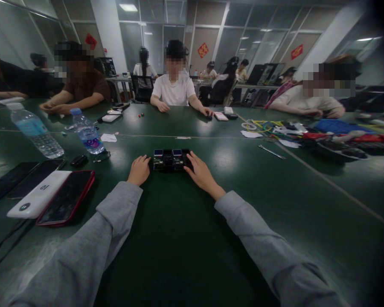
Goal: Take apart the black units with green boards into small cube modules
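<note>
A short row of black electronic modules sits on the green table in front of me. Two of them show small bluish screens with circuit parts below. My right hand is at the row's right end, thumb and fingers on either side of the end module. At the opposite end, my left hand rests on the table with its fingers stretched forward, a small gap from the row. Nothing shows in the left hand.
At left lie a red-cased phone, a white power bank and dark phones. Two water bottles stand behind them. Farther right are a wrench and a pile of cables. Several people sit around the table, one person opposite.
</note>
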Motion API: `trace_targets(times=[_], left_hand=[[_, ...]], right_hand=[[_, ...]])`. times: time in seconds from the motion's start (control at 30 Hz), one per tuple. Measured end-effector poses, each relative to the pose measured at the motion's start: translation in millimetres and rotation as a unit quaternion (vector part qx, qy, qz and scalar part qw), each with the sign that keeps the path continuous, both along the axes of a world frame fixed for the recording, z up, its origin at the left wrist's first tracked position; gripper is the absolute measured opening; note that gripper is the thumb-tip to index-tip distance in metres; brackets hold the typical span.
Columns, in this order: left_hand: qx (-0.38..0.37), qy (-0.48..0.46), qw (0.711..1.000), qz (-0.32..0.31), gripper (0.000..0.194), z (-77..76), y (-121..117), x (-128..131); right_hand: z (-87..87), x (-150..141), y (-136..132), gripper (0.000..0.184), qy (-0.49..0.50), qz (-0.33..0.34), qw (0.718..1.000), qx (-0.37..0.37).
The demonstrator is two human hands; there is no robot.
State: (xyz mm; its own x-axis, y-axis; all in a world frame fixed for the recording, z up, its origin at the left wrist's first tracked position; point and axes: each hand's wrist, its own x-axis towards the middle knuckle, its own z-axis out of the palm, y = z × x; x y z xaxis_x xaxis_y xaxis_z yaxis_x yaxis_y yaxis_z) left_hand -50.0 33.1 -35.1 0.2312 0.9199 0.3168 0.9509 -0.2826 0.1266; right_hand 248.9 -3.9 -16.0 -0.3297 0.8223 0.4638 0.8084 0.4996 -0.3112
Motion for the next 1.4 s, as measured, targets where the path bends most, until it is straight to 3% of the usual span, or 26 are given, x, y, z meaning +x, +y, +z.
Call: trace_targets(times=[0.27,0.57,0.73,0.83,0.97,1.13,1.27,1.4], left_hand=[[0.000,-0.007,1.000,0.002,0.048,1.2,-0.8,1.2],[-0.004,-0.005,1.000,0.004,0.048,3.1,-2.8,2.1],[0.002,-0.005,1.000,0.007,0.048,2.2,-2.7,2.3],[0.001,-0.003,1.000,0.007,0.048,1.9,-2.6,2.1],[-0.002,-0.003,1.000,0.006,0.048,2.9,-2.9,2.2],[-0.002,-0.003,1.000,0.006,0.048,4.1,-3.6,2.8],[0.003,0.000,1.000,0.006,0.048,4.1,-3.7,2.8],[0.005,-0.004,1.000,0.006,0.047,5.2,-5.3,3.2]], right_hand=[[4.5,-5.1,-5.4,0.056,0.013,-0.029,0.999,0.007],[-4.9,7.9,8.2,0.043,0.158,-0.130,0.979,0.018],[-4.5,7.3,8.2,0.052,0.114,-0.115,0.985,0.055],[-5.5,7.0,9.0,0.049,0.090,-0.109,0.988,0.056],[-10.3,12.6,14.5,0.046,0.146,-0.141,0.978,0.041],[-14.7,19.5,19.3,0.059,0.217,-0.195,0.956,0.032],[-11.6,14.1,16.6,0.070,0.178,-0.172,0.967,0.051],[-0.9,8.6,-5.3,0.063,0.108,-0.135,0.984,0.039]])
